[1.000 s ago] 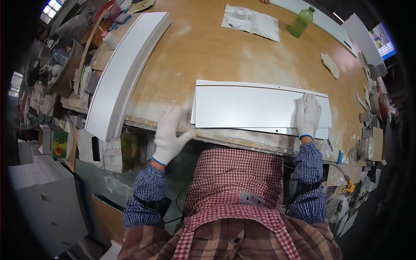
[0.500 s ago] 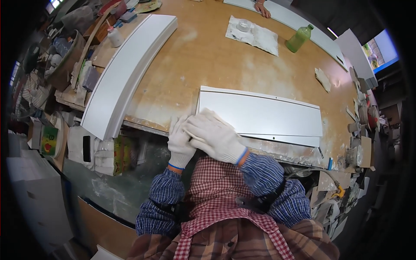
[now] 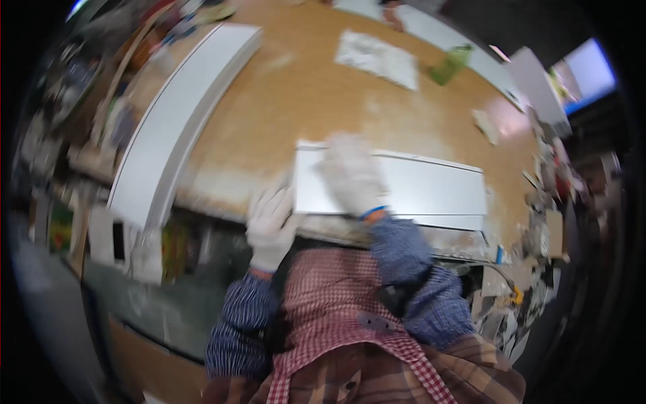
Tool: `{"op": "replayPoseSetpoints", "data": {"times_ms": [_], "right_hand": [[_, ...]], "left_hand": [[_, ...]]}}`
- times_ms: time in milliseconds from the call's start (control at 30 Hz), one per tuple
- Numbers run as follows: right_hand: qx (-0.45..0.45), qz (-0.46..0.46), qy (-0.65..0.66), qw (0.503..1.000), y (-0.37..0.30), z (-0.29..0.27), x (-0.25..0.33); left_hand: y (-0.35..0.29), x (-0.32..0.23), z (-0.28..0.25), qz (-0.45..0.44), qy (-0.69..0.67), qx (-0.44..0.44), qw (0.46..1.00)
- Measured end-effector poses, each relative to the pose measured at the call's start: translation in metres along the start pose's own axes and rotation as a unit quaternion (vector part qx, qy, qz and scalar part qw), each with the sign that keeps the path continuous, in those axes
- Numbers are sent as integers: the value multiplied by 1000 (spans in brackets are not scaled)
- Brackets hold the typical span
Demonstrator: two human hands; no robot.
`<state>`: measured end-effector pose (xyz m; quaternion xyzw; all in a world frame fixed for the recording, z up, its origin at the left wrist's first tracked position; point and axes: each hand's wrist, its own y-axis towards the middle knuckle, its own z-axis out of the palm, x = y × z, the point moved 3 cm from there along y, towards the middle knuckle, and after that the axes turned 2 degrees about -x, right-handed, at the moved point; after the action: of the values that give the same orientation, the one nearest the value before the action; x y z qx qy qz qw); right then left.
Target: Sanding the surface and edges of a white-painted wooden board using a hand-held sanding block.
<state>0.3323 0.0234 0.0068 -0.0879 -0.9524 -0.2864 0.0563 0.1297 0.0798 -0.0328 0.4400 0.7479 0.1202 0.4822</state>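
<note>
A white flat panel (image 3: 431, 185) with a long raised edge lies near the table's front edge. My right hand (image 3: 353, 176), in a white knit glove, is on top of the panel's left part. Motion smears its fingers, and whether a cloth is under them cannot be told. At the panel's left end, my left hand (image 3: 270, 229), gloved the same way, is by the table edge with its fingers stretched out and the thumb apart. I see nothing in it.
A longer white moulded panel (image 3: 182, 111) lies on the left side of the wooden table (image 3: 282, 101). Farther back are a white crumpled sheet (image 3: 377, 59), a green bottle (image 3: 449, 65) and another person's hand (image 3: 393, 17) at a long white strip (image 3: 437, 32). Clutter crowds both sides.
My right hand has moved away from my left, up and right onto the panel. My left hand has shifted slightly down. The whole view has shifted a little and blurred.
</note>
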Motion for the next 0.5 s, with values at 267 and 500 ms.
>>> {"op": "replayPoseSetpoints", "data": {"times_ms": [267,500], "right_hand": [[-46,-82,181,979,-31,-22,122],[36,-44,203,978,-57,-114,21]], "left_hand": [[-68,67,-3,-139,91,-84,983],[-29,17,-18,-38,133,9,990]]}}
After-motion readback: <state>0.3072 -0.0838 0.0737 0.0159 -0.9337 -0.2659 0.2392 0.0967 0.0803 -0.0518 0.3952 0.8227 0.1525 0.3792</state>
